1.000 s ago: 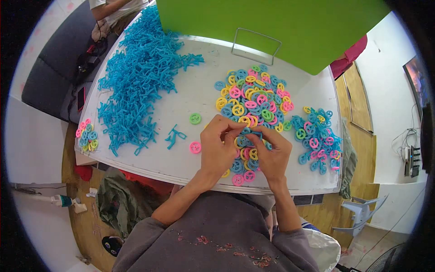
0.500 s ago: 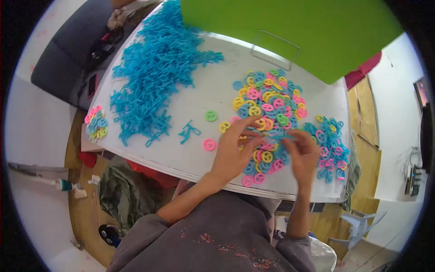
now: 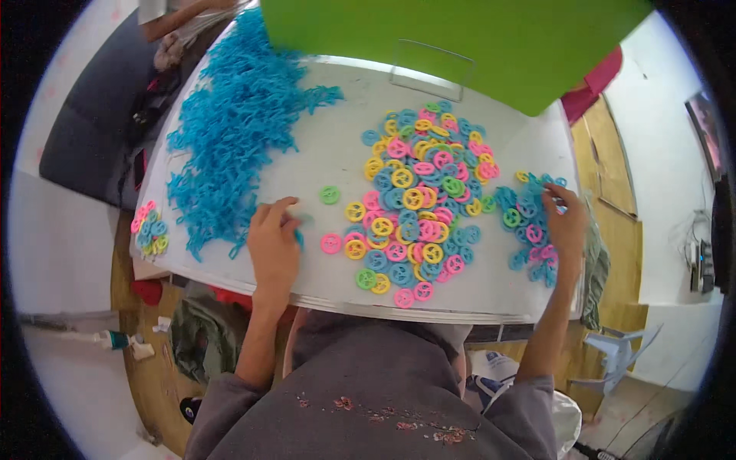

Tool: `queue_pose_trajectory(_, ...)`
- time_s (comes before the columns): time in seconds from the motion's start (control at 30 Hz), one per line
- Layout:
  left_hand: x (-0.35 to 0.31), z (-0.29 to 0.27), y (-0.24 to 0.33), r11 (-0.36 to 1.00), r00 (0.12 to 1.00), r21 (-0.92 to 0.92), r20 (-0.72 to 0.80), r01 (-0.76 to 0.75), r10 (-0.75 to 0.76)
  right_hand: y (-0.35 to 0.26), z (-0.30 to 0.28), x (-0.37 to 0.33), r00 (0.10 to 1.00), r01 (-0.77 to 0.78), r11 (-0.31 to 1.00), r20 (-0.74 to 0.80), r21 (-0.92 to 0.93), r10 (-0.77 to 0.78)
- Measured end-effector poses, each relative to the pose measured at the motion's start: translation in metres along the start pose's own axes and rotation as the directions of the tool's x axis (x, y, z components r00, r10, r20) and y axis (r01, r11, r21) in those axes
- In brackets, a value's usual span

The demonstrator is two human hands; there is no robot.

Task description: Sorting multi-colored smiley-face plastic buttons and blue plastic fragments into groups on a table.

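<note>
Two hands now lie well apart on the white worktop (image 3: 337, 165), whereas half a second earlier both worked close together at the near edge of the central heap of rings. The left hand (image 3: 273, 247) has moved out to the left; its fingers curl down onto a small blue piece (image 3: 299, 239) beside the big tangle of blue plastic strips (image 3: 230, 146), though whether they grip it cannot be told. The right hand (image 3: 566, 224) has moved out to the right and rests, fingers bent, on the smaller, mostly blue pile of rings (image 3: 529, 222); whether it holds a ring is hidden. Between the hands sits the large heap of blue, pink, yellow and green rings (image 3: 418, 195), with a single green ring (image 3: 330, 195) and a single pink ring (image 3: 330, 244) just to the right of the left hand. Far to the left of the left hand, at the worktop's edge, lies a small cluster of rings (image 3: 149, 228). Beyond both hands stands a green board (image 3: 475, 38), with a clear plastic stand (image 3: 429, 69) at its foot.
</note>
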State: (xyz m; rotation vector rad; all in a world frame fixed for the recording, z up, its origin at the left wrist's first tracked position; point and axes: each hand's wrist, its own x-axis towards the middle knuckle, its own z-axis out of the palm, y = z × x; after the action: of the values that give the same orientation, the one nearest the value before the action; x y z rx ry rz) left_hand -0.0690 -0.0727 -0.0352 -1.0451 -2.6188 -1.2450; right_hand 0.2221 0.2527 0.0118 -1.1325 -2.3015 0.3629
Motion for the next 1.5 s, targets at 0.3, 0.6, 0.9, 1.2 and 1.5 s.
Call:
queue_pose_trajectory(0.3, 0.0, -0.01, 0.002, 0.999, 0.998, 0.03, 0.061, 0.015, -0.017, -0.039, -0.019, -0.021, 0.917, 0.006, 0.971, -0.388, 0.241, 0.091)
queue_pose_trajectory(0.6, 0.006, -0.009, -0.003, 0.984, 0.989, 0.155, 0.133, -0.086, 0.066, -0.07, 0.016, -0.052, 0.935, 0.264, 0.913, -0.313, 0.311, -0.164)
queue_pose_trajectory(0.9, 0.004, -0.014, 0.004, 0.993, 0.983, 0.099, 0.162, 0.07, -0.086, -0.052, 0.051, -0.048, 0.938, 0.325, 0.896, -0.015, -0.302, -0.345)
queue_pose_trajectory(1.2, 0.002, -0.023, 0.022, 0.952, 0.994, -0.287, 0.007, 0.106, -0.109, -0.042, 0.054, -0.037, 0.957, 0.269, 0.9, -0.014, -0.343, -0.291)
queue_pose_trajectory(1.5, 0.011, 0.005, 0.073, 0.777, 0.964, -0.593, 0.258, 0.212, -0.066, -0.101, 0.039, -0.065, 0.982, 0.187, 0.914, -0.041, 0.359, -0.185)
